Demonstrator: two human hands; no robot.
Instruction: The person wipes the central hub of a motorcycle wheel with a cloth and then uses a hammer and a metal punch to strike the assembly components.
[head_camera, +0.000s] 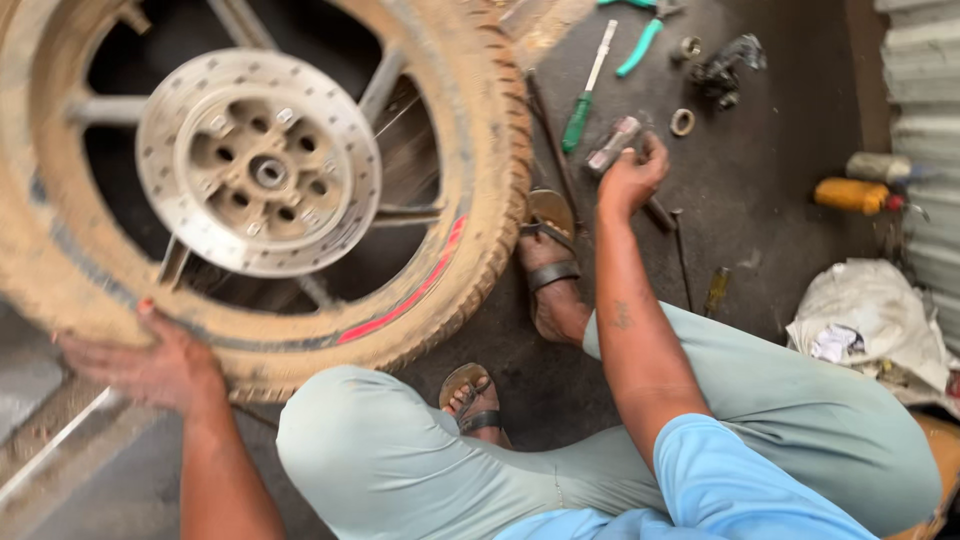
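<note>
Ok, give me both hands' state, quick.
Left hand: open, pressed flat on the dusty motorcycle tyre.
Right hand: closed around a small grey metal tool.

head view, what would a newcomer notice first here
A big muddy motorcycle wheel fills the upper left, its drilled brake disc facing the camera, with the left hand on the tyre's lower edge. To the right, the right hand closes on a metal tool on the dark floor, beside a green-handled screwdriver.
</note>
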